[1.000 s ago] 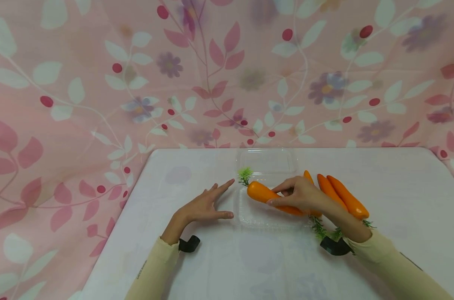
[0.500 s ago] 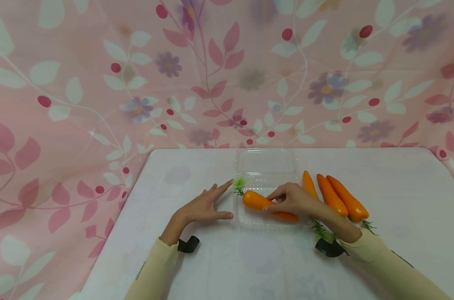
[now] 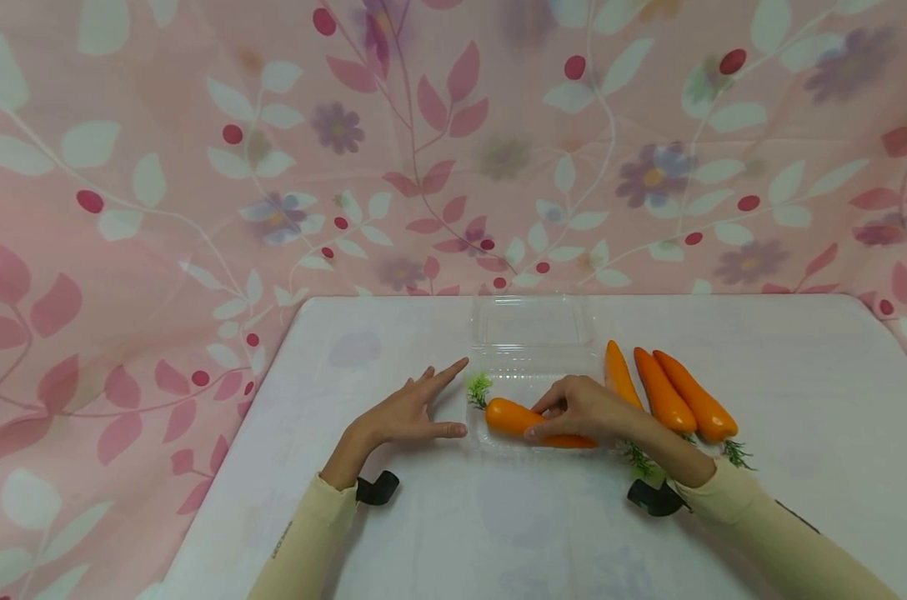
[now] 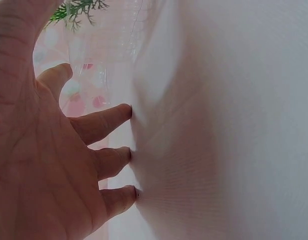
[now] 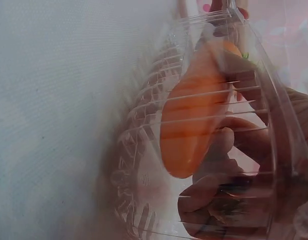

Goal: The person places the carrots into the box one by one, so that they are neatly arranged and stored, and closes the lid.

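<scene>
My right hand (image 3: 592, 408) pinches a plump orange carrot (image 3: 508, 417) between thumb and fingers. The carrot lies slantwise inside a clear plastic clamshell container (image 3: 513, 363), its feathery green top (image 3: 479, 388) at the left rim. In the right wrist view the carrot (image 5: 191, 120) shows through the ribbed wall, tapered end toward the camera. Spread wide, my left hand (image 3: 404, 417) is beside the container's left edge and holds nothing. Several fingertips of that hand (image 4: 49, 145) rest on the white cloth in the left wrist view.
Three more carrots lie right of the container: one (image 3: 618, 371) against its right side, partly behind my right hand, then a second (image 3: 662, 392) and a third (image 3: 697, 398) side by side. The container's lid (image 3: 532, 321) is folded back. A floral pink cloth (image 3: 453, 167) hangs behind.
My right hand has lowered the carrot toward me into the container's base, and the carrot's green top has shifted slightly left and nearer. My left hand has stayed in place.
</scene>
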The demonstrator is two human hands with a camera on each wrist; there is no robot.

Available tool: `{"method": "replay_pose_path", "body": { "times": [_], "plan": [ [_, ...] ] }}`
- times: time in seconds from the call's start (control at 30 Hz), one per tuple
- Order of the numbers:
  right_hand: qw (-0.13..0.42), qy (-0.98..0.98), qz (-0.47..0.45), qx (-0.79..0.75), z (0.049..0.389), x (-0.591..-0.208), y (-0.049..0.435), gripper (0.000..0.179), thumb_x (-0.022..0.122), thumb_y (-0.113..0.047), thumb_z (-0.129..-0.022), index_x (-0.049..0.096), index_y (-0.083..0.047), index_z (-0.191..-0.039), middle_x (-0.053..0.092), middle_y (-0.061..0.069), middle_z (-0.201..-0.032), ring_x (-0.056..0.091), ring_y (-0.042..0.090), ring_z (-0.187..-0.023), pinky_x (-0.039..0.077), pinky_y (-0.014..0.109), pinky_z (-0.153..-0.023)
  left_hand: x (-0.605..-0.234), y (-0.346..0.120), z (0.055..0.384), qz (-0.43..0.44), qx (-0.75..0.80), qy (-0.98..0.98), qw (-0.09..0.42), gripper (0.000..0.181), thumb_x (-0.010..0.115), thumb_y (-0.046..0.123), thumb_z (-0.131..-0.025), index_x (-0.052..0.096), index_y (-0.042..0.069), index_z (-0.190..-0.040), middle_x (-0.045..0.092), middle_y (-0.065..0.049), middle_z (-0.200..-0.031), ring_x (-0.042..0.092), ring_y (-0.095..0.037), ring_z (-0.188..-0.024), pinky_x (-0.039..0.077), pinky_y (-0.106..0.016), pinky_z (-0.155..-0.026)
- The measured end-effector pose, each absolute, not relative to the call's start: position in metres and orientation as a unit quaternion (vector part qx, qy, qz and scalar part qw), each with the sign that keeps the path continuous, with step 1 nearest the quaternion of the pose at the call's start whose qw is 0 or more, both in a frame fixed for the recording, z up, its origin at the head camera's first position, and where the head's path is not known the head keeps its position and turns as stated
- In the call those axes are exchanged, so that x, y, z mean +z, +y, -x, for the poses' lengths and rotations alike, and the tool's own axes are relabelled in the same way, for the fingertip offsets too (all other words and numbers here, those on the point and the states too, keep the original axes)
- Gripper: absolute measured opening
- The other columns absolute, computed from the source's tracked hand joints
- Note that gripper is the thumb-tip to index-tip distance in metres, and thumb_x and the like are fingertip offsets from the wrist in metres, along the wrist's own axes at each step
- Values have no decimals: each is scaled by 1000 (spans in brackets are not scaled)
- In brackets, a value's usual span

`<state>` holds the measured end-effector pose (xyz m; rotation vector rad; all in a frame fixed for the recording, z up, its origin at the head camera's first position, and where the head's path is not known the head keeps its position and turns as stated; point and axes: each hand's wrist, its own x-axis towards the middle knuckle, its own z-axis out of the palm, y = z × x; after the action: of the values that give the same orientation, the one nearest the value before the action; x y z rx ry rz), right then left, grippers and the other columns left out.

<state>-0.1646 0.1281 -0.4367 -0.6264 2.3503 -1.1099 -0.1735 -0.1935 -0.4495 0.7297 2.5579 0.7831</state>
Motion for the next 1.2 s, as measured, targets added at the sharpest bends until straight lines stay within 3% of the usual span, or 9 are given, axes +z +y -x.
{"method": "replay_pose_path", "body": {
  "times": [0.4, 0.83, 1.03, 1.2],
  "plan": [
    [242, 840, 293, -386, 164, -437, 130, 32, 81, -34, -83, 79, -10, -104, 56, -3, -72, 51, 15, -68, 40, 23, -60, -448, -194, 174, -264, 277, 905, 185, 101, 70, 65, -80, 14, 35, -159, 19, 10, -162, 11, -38, -148, 5, -64, -113],
    [228, 871, 299, -315, 161, -431, 134, 44, 76, -44, -85, 74, -17, -119, 54, -6, -77, 49, 13, -73, 42, 26, -63, -448, -194, 173, -269, 284, 903, 179, 100, 70, 65, -81, 14, 36, -159, 20, 10, -161, 11, -38, -148, 4, -65, -113],
    [178, 870, 301, -347, 160, -429, 132, 33, 77, -38, -86, 77, -16, -110, 55, -7, -79, 50, 14, -74, 45, 27, -64, -449, -194, 172, -264, 281, 905, 181, 101, 69, 66, -80, 14, 36, -159, 20, 11, -161, 11, -38, -148, 4, -65, -113],
    [175, 875, 278, -356, 158, -425, 132, 31, 78, -39, -85, 77, -17, -107, 55, -5, -79, 50, 16, -76, 44, 28, -64, -449, -194, 171, -259, 277, 907, 184, 101, 69, 66, -80, 13, 38, -159, 20, 11, -161, 10, -36, -148, 3, -63, -114]
  ]
}}
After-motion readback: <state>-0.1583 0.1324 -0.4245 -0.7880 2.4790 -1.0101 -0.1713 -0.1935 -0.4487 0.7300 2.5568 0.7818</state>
